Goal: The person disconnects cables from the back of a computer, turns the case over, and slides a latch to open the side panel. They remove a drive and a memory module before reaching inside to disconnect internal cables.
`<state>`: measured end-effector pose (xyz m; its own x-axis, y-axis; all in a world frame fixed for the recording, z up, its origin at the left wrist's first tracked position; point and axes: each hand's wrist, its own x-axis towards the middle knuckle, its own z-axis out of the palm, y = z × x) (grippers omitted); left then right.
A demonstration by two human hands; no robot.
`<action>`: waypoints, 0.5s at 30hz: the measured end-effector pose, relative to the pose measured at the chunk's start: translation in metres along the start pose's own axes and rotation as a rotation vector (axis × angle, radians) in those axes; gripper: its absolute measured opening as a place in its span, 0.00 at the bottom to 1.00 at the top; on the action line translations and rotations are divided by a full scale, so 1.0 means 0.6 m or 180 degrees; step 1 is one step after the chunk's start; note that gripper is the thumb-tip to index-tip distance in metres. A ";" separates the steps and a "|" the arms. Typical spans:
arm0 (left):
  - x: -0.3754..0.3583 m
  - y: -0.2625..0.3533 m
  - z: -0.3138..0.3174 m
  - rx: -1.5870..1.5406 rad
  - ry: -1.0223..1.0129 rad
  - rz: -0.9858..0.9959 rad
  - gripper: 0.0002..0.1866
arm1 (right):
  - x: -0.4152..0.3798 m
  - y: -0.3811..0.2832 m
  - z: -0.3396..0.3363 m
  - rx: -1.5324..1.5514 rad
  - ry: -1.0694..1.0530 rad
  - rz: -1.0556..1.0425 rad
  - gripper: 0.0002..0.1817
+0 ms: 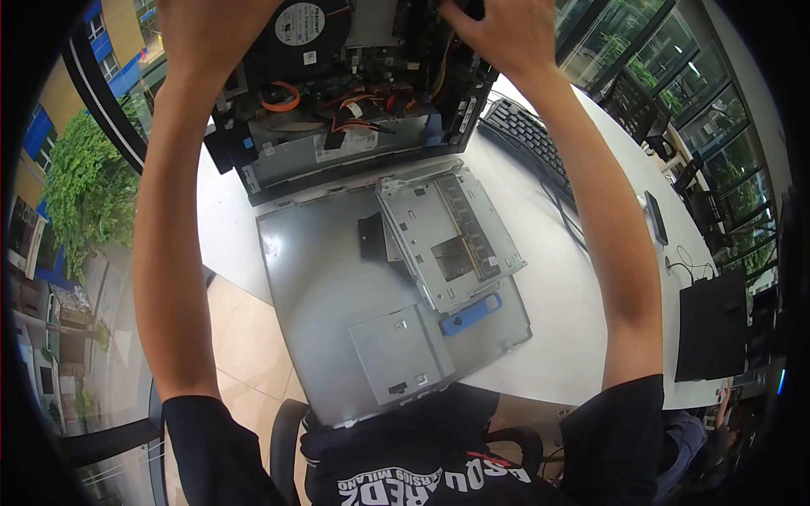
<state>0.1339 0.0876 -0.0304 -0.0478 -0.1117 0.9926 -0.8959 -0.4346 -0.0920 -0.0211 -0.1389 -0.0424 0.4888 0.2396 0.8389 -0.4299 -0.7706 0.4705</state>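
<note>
An open computer case [337, 160] stands at the top of the head view, with a round black fan [316, 34] and orange and black cables [354, 114] inside. My left hand [215, 34] reaches to the case's upper left, its fingers cut off by the frame's top edge. At the upper right, my right hand [498, 29] is at the case's other side, fingers mostly out of view. Below the case lies a flat metal side panel [312, 295], with a metal drive bracket [430, 219] resting on it and a blue latch piece [472, 314] beside the bracket.
A black keyboard [527, 135] with its cable sits right of the case on the white table [557, 329]. A phone-like dark object [656, 218] and a black monitor-like panel [713, 325] are farther right. Part of another person [683, 447] shows at the lower right.
</note>
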 end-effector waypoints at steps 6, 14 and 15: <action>-0.001 -0.011 0.012 0.0040 0.0046 -0.0005 0.22 | 0.009 -0.020 0.017 0.0273 0.0112 0.0251 0.27; -0.001 -0.013 0.022 0.0025 -0.0007 -0.0030 0.22 | 0.022 -0.025 0.021 0.0427 -0.0081 0.0529 0.23; 0.000 -0.015 0.022 0.0018 -0.0044 -0.0044 0.22 | 0.022 -0.023 0.024 0.0453 -0.0047 0.0518 0.22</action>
<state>0.1478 0.0797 -0.0306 -0.0291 -0.1180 0.9926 -0.8939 -0.4413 -0.0786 0.0019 -0.1337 -0.0418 0.4333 0.0972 0.8960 -0.3930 -0.8743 0.2849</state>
